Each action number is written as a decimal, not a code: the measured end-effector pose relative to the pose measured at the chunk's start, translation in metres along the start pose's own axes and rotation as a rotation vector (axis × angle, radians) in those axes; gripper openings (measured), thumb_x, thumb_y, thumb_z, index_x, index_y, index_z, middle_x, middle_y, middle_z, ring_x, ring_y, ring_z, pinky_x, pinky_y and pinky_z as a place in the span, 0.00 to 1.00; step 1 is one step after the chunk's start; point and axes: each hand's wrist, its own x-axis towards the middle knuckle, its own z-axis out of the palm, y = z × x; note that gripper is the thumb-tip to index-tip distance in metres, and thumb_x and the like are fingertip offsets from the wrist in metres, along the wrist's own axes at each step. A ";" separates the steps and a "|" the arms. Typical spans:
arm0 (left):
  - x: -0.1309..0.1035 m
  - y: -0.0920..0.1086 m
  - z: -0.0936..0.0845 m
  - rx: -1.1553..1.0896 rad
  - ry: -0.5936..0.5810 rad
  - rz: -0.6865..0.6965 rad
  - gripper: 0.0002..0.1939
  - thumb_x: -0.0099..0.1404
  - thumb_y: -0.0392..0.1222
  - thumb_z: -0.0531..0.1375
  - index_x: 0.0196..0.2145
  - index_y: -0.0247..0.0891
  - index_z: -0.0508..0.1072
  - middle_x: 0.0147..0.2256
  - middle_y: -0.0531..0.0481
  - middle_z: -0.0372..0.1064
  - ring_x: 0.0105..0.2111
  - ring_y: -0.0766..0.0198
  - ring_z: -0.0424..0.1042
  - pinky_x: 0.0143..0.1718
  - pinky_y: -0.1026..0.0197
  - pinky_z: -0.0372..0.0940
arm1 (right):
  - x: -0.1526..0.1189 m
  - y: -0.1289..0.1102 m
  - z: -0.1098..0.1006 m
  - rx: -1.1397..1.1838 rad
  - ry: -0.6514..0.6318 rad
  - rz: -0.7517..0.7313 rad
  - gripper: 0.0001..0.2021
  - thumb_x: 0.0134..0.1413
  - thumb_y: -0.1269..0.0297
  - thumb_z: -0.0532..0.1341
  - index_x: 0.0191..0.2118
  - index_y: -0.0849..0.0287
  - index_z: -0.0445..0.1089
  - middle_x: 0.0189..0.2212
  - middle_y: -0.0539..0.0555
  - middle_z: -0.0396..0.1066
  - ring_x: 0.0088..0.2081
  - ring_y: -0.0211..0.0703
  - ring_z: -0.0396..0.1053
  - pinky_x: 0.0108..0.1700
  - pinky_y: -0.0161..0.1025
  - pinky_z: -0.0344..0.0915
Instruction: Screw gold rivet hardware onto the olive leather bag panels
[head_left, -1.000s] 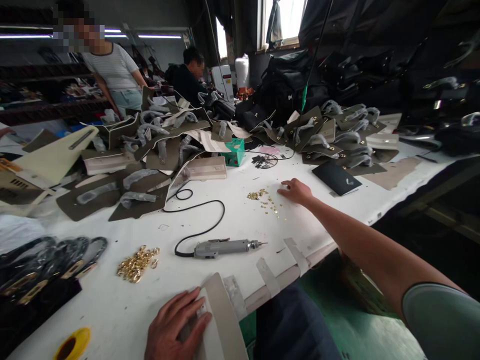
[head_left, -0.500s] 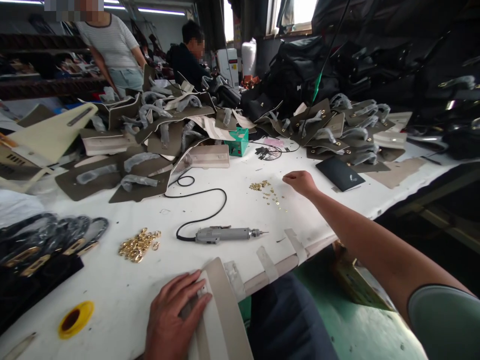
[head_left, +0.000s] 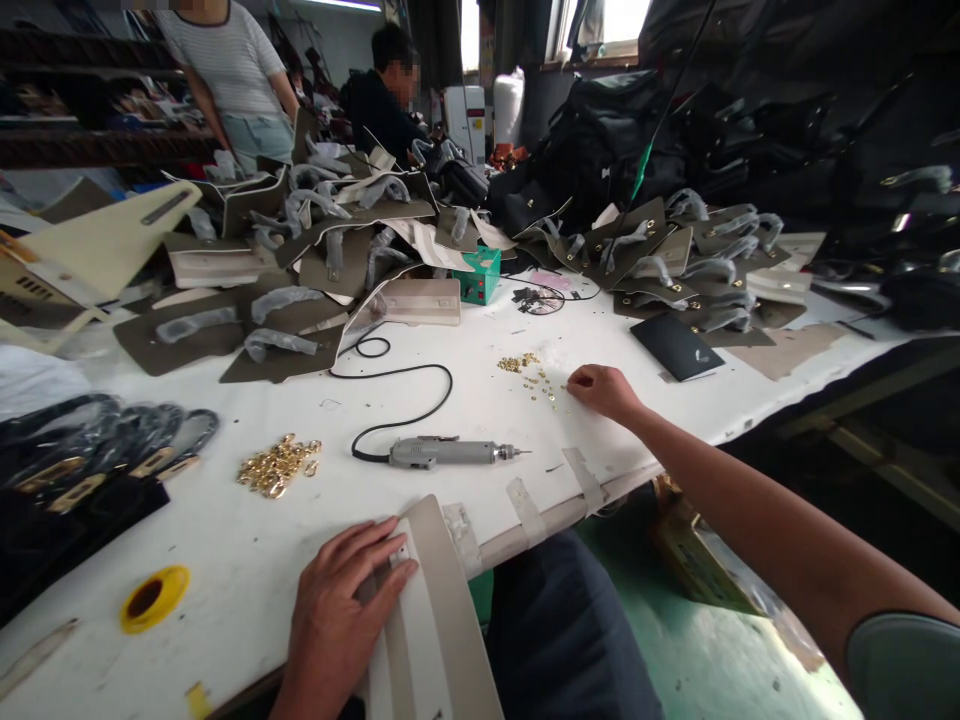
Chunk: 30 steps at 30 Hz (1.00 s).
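Note:
At the table's front edge my left hand [head_left: 341, 610] grips a beige panel [head_left: 442, 610], its fingers near a small hole in the light strip. My right hand [head_left: 606, 390] rests on the white table with fingers pinched, beside small gold washers [head_left: 521, 364]; whatever is between the fingertips is too small to make out. Between the hands lies a grey electric screwdriver [head_left: 450, 453], its tip pointing right and its black cord trailing back. Gold rings [head_left: 277, 465] form a pile to its left.
Grey-brown bag panels [head_left: 195, 325] with wrapped handles are heaped behind, around a green box [head_left: 480, 277]. A black booklet [head_left: 675, 347] lies right, a yellow tape roll [head_left: 154, 600] front left. Two people [head_left: 229, 75] are beyond the table.
My right hand has shifted slightly down toward the nearest loose washers, fingers still together. My left hand stays on the beige panel. The camera view has moved a little.

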 end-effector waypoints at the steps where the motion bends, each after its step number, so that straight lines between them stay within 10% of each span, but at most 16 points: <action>1: 0.000 0.000 0.000 -0.001 -0.002 -0.002 0.14 0.64 0.58 0.65 0.43 0.52 0.82 0.49 0.52 0.81 0.53 0.47 0.74 0.54 0.40 0.69 | 0.000 0.001 0.000 -0.002 0.004 0.006 0.06 0.51 0.60 0.65 0.32 0.54 0.79 0.30 0.49 0.80 0.32 0.42 0.74 0.36 0.36 0.66; 19: 0.001 0.004 0.000 -0.027 0.014 0.012 0.13 0.64 0.55 0.66 0.44 0.51 0.82 0.50 0.51 0.81 0.53 0.48 0.74 0.56 0.43 0.69 | -0.006 0.015 -0.021 -0.196 0.032 -0.073 0.14 0.63 0.59 0.59 0.44 0.52 0.82 0.44 0.54 0.81 0.44 0.48 0.76 0.45 0.38 0.66; 30: 0.000 0.003 0.000 -0.028 0.001 -0.002 0.13 0.64 0.55 0.66 0.44 0.51 0.82 0.50 0.51 0.80 0.54 0.48 0.73 0.56 0.41 0.68 | -0.013 -0.010 0.006 -0.327 0.070 -0.181 0.14 0.65 0.59 0.58 0.43 0.48 0.82 0.44 0.52 0.80 0.42 0.45 0.75 0.38 0.37 0.64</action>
